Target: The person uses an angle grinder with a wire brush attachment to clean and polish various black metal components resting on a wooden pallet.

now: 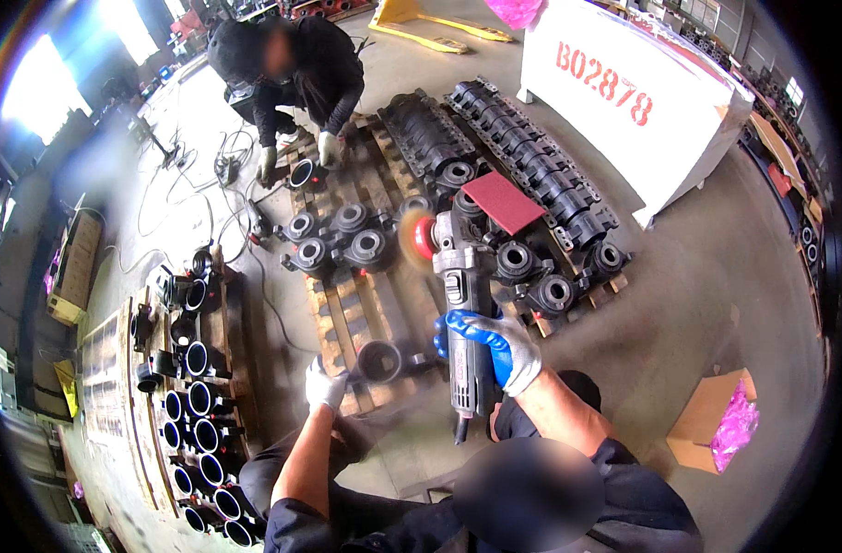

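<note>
My right hand (508,350), in a blue-and-white glove, is wrapped around the body of an angle grinder (467,332). The grinder points away from me, and its reddish disc (415,238) looks blurred at the far left of the tool head. Low on the pallet sits a dark ring-shaped metal casting (381,362) with a round bore. My left hand (326,384), white-gloved, closes on the casting's left side; its fingertips are partly hidden. Between the grinder and the far castings lies a dark red abrasive pad (504,202), resting on other parts.
Several castings (368,246) and long black housings (531,157) cover the wooden pallet (365,309). Across it crouches a co-worker (292,78) with gloved hands at another casting. More ringed parts (200,399) stand left. Cables (273,309), a white crate (624,101) and a cardboard box (702,433) surround.
</note>
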Demonstrator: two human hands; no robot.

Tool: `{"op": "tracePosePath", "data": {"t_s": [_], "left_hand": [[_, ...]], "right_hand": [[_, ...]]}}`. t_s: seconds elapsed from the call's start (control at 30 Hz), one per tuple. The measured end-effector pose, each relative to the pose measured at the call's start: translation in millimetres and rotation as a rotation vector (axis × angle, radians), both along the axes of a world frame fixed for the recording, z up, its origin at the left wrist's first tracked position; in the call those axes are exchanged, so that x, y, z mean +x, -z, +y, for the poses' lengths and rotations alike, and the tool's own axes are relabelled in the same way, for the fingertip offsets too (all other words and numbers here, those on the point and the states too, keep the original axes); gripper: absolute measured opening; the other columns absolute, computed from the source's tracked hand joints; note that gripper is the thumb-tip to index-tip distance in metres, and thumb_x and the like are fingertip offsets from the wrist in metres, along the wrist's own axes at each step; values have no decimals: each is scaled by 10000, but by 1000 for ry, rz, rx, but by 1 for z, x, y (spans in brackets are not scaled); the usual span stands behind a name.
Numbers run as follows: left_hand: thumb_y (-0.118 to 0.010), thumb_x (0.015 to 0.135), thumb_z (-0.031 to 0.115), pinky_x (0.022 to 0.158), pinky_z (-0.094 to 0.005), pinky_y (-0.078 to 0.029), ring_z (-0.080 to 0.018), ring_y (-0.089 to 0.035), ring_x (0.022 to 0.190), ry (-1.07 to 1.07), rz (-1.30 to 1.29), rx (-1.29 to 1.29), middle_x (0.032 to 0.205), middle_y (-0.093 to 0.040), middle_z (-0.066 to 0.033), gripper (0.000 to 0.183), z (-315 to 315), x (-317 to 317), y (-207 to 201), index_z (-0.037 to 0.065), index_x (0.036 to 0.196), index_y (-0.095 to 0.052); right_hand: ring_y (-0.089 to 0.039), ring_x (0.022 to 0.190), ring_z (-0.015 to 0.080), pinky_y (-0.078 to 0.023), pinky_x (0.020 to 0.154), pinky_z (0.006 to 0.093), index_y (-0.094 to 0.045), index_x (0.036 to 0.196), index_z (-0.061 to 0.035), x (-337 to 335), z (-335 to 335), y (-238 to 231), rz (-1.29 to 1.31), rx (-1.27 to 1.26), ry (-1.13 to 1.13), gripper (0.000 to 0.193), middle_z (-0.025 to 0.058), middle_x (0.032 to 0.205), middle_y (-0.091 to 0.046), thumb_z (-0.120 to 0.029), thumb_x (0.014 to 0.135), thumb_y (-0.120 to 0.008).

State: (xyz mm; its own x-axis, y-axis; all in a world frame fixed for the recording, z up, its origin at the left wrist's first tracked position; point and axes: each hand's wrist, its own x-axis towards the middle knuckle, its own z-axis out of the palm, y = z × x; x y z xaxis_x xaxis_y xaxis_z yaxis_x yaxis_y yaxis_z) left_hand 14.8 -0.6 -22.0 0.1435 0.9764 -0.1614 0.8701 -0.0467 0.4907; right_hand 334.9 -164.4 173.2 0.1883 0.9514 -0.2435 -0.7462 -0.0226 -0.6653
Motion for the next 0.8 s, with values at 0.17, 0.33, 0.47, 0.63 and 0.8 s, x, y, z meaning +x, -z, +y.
{"op": "tracePosePath", "data": {"t_s": [0.17,0.33,0.47,0.63,0.8], "left_hand": [[-893,665,271,992,-368,-502,-294,-629,1158,35,154,-42,1261,-649,-179,775,6,-30,52,25,1329,-581],[-848,730,192,737,-327,-545,-152,-676,788,212,-169,-253,879,-743,-44,273,12,-36,83,89,947,-718],[-824,750,120,762,-306,-553,-132,-695,834,287,-88,-192,916,-753,-46,291,24,-53,114,79,1025,-738],[-774,787,-27,685,-258,-544,-101,-657,771,97,-472,-443,909,-744,-26,331,27,-34,99,-9,1114,-728],[-760,851,80,615,-263,-469,-78,-579,684,188,-510,-407,807,-704,16,160,55,-44,99,3,990,-743]], "right_hand": [[-724,837,306,-619,749,427,-592,1203,16,8,-7,-5,30,40,45,423,187,1002,-707,-142,846,-755],[-718,873,325,-614,796,442,-607,1191,20,20,-17,1,67,-31,68,414,201,1066,-692,-169,846,-736],[-713,883,321,-606,813,437,-609,1188,18,23,-16,1,-13,-10,102,429,204,1081,-688,-177,825,-726],[-709,858,244,-609,790,391,-547,1281,-18,28,-15,-7,-44,-56,91,500,147,1029,-698,-202,855,-731],[-717,853,254,-609,777,379,-616,1179,20,22,-11,-13,25,-69,126,398,167,1010,-712,-134,846,-769]]}}
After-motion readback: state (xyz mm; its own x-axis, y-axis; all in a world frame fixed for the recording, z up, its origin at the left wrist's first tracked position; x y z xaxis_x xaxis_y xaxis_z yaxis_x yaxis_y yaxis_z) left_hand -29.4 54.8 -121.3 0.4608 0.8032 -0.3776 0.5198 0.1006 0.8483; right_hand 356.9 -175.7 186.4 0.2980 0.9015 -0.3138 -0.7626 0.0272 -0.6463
